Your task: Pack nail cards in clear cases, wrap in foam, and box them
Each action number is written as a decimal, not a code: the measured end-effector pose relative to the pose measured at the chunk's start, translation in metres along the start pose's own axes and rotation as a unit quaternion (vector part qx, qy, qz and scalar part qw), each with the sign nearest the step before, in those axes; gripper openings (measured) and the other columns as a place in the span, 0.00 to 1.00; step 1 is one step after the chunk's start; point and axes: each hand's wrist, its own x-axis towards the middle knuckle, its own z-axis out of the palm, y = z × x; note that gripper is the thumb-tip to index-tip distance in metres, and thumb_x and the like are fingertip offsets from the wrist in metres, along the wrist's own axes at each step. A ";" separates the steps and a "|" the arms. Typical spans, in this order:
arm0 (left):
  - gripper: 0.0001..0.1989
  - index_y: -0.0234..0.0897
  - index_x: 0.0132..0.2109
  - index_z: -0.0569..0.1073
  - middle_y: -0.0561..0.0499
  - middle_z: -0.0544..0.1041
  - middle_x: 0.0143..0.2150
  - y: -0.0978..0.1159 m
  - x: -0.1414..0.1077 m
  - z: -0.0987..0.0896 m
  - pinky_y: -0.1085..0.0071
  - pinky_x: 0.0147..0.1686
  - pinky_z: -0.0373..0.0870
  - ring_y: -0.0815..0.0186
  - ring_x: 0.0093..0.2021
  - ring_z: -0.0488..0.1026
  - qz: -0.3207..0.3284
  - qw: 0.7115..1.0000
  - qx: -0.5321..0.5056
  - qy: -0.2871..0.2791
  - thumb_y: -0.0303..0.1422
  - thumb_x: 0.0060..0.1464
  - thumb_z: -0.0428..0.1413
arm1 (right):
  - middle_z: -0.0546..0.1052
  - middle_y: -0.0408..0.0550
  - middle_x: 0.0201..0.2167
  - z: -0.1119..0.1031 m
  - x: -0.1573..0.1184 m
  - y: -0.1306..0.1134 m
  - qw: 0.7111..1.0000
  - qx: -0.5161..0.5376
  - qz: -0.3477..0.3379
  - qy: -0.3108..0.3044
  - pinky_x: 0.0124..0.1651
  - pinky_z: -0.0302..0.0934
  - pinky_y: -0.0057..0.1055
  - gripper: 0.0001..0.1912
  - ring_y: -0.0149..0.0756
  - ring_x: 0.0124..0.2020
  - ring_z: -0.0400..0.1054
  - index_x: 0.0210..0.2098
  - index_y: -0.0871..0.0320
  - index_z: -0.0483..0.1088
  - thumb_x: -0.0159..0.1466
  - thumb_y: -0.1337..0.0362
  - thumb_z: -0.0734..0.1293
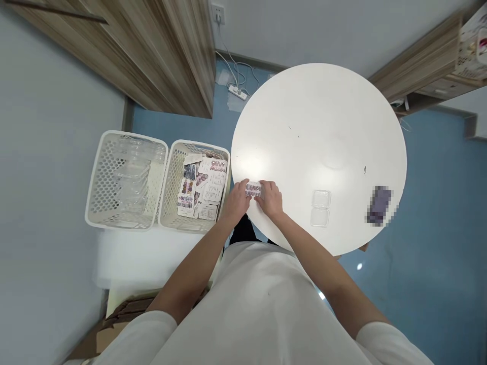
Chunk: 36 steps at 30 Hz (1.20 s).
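Between my two hands, at the near left edge of the round white table (289, 121), is a small card of press-on nails (253, 190) with two rows of purple, shiny nails. My left hand (238, 202) pinches its left side. Its right side is gripped by the fingers and thumb of my right hand (271, 198). To the right, a clear plastic box (320, 208) lies unfolded on the table, lid and base side by side.
Left of the table, a white basket (171, 177) holds many similar nail cards (207, 185). Beside it, another white basket (99, 157) contains stacked clear boxes (133, 182). A blurred dark purple object (379, 205) lies at the table's right. A power strip (237, 92) sits on the floor.
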 end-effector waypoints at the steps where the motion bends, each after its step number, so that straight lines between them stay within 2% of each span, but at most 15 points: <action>1: 0.26 0.39 0.56 0.55 0.45 0.66 0.47 0.000 -0.001 0.001 0.67 0.40 0.64 0.60 0.47 0.65 0.006 1.000 0.002 0.002 0.27 0.50 0.53 | 0.65 0.53 0.46 0.003 -0.003 0.001 1.000 0.011 -0.007 0.010 0.42 0.57 0.40 0.26 0.44 0.44 0.60 0.51 0.55 0.56 0.54 0.65 0.64; 4: 0.25 0.39 0.56 0.56 0.45 0.67 0.46 0.002 -0.008 0.007 0.66 0.41 0.64 0.59 0.47 0.65 0.015 1.000 0.005 -0.007 0.28 0.50 0.52 | 0.66 0.54 0.46 0.009 -0.016 0.011 0.998 0.055 -0.034 0.024 0.46 0.57 0.43 0.27 0.45 0.45 0.60 0.54 0.58 0.53 0.56 0.66 0.63; 7: 0.26 0.38 0.56 0.56 0.45 0.67 0.46 0.011 -0.020 0.016 0.66 0.40 0.65 0.59 0.46 0.66 0.021 0.999 -0.021 -0.022 0.29 0.49 0.53 | 0.65 0.54 0.48 0.010 -0.035 0.029 0.993 0.097 -0.064 0.022 0.47 0.57 0.44 0.32 0.45 0.47 0.60 0.58 0.57 0.47 0.56 0.65 0.62; 12: 0.29 0.37 0.57 0.56 0.46 0.67 0.43 0.046 -0.048 0.037 0.68 0.36 0.67 0.64 0.38 0.68 0.022 0.996 -0.069 -0.051 0.30 0.47 0.55 | 0.63 0.54 0.51 -0.006 -0.078 0.071 0.987 0.128 -0.091 0.025 0.50 0.57 0.44 0.36 0.45 0.51 0.58 0.61 0.55 0.38 0.57 0.66 0.60; 16: 0.32 0.37 0.58 0.54 0.48 0.67 0.41 0.081 -0.068 0.060 0.69 0.34 0.67 0.67 0.32 0.66 0.062 0.991 -0.075 -0.097 0.29 0.45 0.56 | 0.61 0.53 0.54 -0.025 -0.115 0.115 0.985 0.143 -0.088 0.027 0.52 0.56 0.44 0.35 0.44 0.54 0.56 0.60 0.53 0.40 0.57 0.66 0.60; 21: 0.31 0.40 0.57 0.55 0.48 0.68 0.42 0.116 -0.085 0.098 0.68 0.34 0.67 0.67 0.32 0.67 0.077 0.986 -0.036 -0.141 0.30 0.45 0.56 | 0.64 0.54 0.52 -0.040 -0.146 0.173 0.986 0.125 -0.110 0.021 0.52 0.56 0.45 0.34 0.46 0.53 0.56 0.59 0.55 0.46 0.55 0.63 0.63; 24: 0.30 0.40 0.56 0.56 0.47 0.68 0.44 0.133 -0.087 0.113 0.64 0.38 0.67 0.63 0.38 0.68 0.097 0.984 0.011 -0.151 0.33 0.45 0.56 | 0.63 0.55 0.53 -0.046 -0.153 0.199 0.984 0.113 -0.136 0.025 0.53 0.54 0.46 0.33 0.47 0.54 0.55 0.57 0.56 0.50 0.54 0.61 0.64; 28: 0.30 0.39 0.54 0.60 0.44 0.65 0.49 0.153 -0.082 0.119 0.60 0.44 0.64 0.56 0.49 0.63 0.134 0.981 0.074 -0.123 0.38 0.42 0.57 | 0.57 0.56 0.57 -0.057 -0.150 0.222 0.980 0.096 -0.167 0.038 0.55 0.51 0.46 0.32 0.48 0.58 0.49 0.55 0.58 0.54 0.53 0.57 0.64; 32: 0.29 0.41 0.52 0.62 0.43 0.63 0.52 0.170 -0.069 0.121 0.57 0.48 0.60 0.53 0.53 0.60 0.137 0.977 0.131 -0.096 0.39 0.40 0.58 | 0.56 0.57 0.58 -0.070 -0.136 0.237 0.980 0.073 -0.184 0.037 0.56 0.48 0.46 0.32 0.49 0.59 0.46 0.54 0.59 0.56 0.52 0.55 0.64; 36: 0.29 0.40 0.52 0.62 0.43 0.62 0.53 0.179 -0.054 0.125 0.57 0.49 0.59 0.53 0.54 0.60 0.138 0.973 0.156 -0.100 0.39 0.40 0.58 | 0.56 0.58 0.58 -0.079 -0.122 0.242 0.982 0.060 -0.176 0.021 0.56 0.47 0.46 0.32 0.49 0.59 0.47 0.54 0.60 0.57 0.52 0.56 0.65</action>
